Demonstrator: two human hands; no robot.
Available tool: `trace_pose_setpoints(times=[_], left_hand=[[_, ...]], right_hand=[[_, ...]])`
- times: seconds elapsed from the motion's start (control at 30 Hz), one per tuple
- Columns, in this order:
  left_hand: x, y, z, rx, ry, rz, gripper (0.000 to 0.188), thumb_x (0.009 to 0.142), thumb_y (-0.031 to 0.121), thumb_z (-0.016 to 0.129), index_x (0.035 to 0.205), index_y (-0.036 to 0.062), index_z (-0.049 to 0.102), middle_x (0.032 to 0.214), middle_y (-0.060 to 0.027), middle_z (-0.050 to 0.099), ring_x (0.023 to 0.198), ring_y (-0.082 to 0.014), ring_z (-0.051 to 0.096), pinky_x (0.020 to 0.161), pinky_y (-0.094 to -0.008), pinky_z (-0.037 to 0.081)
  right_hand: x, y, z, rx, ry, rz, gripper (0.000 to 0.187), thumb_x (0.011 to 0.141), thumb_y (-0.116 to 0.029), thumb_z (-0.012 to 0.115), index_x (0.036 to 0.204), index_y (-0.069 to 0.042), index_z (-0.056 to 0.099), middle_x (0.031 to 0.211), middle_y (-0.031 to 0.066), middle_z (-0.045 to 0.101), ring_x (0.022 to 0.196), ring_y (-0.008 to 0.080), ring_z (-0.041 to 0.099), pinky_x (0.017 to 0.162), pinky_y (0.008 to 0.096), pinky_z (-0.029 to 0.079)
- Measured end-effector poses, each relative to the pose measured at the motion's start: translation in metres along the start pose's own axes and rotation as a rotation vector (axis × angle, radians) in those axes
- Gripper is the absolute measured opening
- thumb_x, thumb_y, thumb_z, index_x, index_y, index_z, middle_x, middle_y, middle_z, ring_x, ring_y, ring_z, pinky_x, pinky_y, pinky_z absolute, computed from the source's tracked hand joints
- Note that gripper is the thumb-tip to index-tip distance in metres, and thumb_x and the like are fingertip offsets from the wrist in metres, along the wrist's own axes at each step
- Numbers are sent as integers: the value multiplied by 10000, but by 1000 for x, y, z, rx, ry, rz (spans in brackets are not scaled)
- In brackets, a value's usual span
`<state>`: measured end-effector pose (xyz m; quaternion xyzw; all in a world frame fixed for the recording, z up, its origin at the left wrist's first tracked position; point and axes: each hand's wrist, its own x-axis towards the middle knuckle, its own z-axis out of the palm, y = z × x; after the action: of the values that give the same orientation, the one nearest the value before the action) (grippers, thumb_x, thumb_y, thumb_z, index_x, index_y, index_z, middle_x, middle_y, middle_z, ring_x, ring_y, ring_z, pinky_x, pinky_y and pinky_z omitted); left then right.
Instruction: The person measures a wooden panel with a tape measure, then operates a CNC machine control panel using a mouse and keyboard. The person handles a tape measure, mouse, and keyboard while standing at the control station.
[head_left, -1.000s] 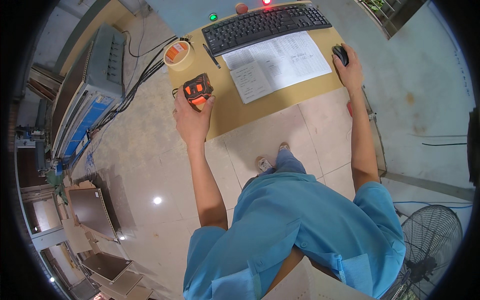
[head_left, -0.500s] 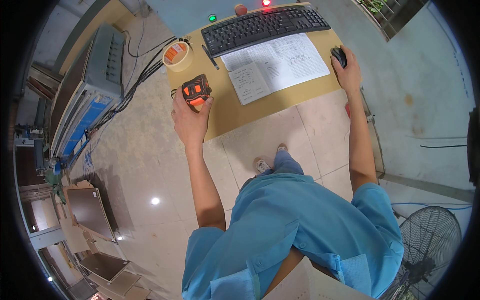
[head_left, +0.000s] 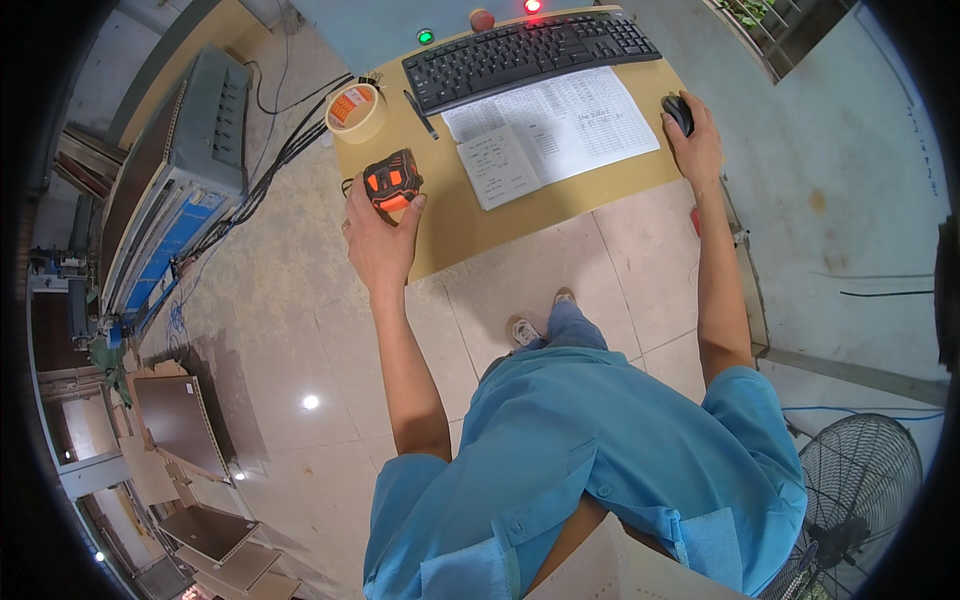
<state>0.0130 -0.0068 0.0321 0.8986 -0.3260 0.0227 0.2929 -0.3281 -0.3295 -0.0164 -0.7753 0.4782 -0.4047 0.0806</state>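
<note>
On the left side of the yellow tabletop [head_left: 450,245], my left hand [head_left: 380,240] has its thumb and fingers around the near end of an orange and black tape measure [head_left: 393,180]. My right hand [head_left: 697,145] rests over a black computer mouse [head_left: 678,114] at the table's right edge, fingers curved along it. Between the hands lie a printed sheet [head_left: 600,120] and, over its left part, a small open booklet [head_left: 498,165]. Behind the papers stands a black keyboard [head_left: 530,55].
A roll of tape [head_left: 356,112] and a black pen [head_left: 421,114] lie at the table's back left. Lit green [head_left: 425,37] and red [head_left: 532,6] lamps are behind the keyboard. A grey machine [head_left: 170,190] with cables stands left; a fan [head_left: 850,490] is at lower right.
</note>
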Motion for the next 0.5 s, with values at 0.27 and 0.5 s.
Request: trace_pose_setpoints(times=[0.27,0.5], left_hand=[[1,-1,0,-9,-19,-2,902,818,463,840,1550,158,412,1483,-139,550,1279,-452,561,1048,-545,483],[-3,-1,-3,6,-48,-26,908,817,454,844,1555,173,396,1497,-134,538,1304,-473,537,1048,-554,487]], right_hand=[[0,-1,1,9,-3,18,520,943,-309,717,1410,-108,607,1391,174,637,1247,376,632,1046,441,502],[-2,3,0,6,-11,-8,539,931,-305,715,1413,-94,594,1402,184,623,1249,389,625,1038,460,506]])
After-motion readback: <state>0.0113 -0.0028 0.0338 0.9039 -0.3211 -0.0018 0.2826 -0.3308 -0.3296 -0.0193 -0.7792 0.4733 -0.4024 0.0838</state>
